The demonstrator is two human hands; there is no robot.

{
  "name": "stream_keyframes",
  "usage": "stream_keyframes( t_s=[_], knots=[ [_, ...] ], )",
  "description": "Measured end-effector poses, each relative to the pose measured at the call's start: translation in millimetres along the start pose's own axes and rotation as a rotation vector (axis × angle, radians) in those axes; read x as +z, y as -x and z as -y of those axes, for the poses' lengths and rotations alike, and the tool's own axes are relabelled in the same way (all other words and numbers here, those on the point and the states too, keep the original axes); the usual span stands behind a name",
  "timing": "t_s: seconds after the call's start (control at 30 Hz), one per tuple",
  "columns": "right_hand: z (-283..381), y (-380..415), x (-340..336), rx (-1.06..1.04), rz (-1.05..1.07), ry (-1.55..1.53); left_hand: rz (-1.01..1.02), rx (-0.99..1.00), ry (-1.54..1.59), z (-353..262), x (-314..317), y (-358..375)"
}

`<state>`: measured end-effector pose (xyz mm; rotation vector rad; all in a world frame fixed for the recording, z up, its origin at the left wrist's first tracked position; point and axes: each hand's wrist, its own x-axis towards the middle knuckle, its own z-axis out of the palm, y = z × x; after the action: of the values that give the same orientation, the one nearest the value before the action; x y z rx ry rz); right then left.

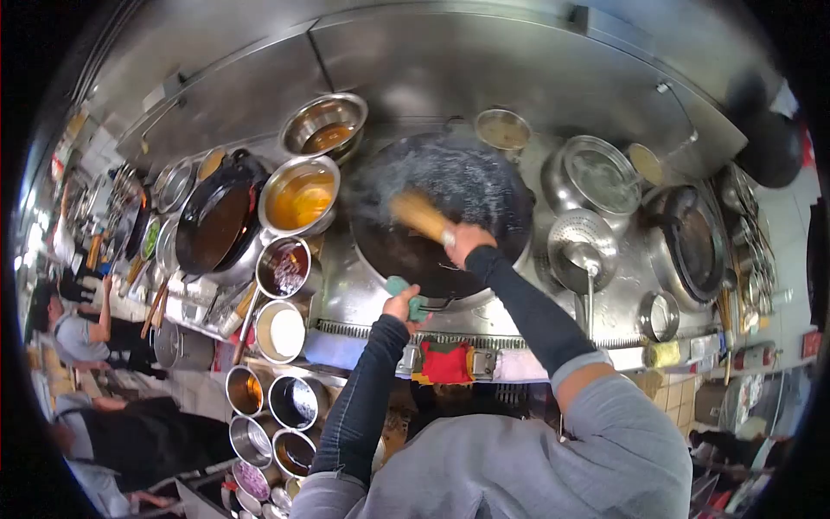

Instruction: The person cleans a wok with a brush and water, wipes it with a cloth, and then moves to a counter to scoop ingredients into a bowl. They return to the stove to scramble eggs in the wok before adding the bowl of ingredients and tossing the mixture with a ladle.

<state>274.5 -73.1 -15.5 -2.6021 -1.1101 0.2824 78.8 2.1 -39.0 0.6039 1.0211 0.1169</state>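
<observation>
A large dark wok [380, 246] sits on the steel range in front of me, with white steam or foamy water across its far side. My right hand [469, 242] is closed around a bamboo wok brush [419, 214], whose bristle end is blurred and points left over the wok. At the wok's near rim, my left hand [399, 304] grips a green cloth [413, 298] beside the wok's loop handle [439, 304]. Whether the fingers also wrap the handle is hidden by the cloth.
Left of the wok stand a steel bowl of amber oil [301, 197] and a second bowl [324, 125]. On the right are a water pot [603, 177], a perforated strainer [581, 246] with a ladle, and another wok [696, 246]. Co-workers [147, 432] stand at far left.
</observation>
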Motion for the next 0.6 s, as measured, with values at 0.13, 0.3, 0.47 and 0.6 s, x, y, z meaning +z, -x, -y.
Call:
stream_keyframes(
  t_s=[0.13, 0.3, 0.47, 0.6],
  knots=[
    [-35, 71, -47, -0.093, 0.208, 0.121, 0.126, -0.033, 0.054, -12, 8, 30],
    [-126, 73, -120, 0.084, -0.057, 0.210, 0.219, -0.055, 0.005, 0, -24, -26],
    [-148, 99, -106, 0.277, -0.419, -0.255, 0.096, 0.057, -0.053, 1, -21, -17],
    [-187, 143, -52, 0.263, -0.518, -0.640, 0.154, 0.083, -0.122, 6, -49, -9]
  ],
)
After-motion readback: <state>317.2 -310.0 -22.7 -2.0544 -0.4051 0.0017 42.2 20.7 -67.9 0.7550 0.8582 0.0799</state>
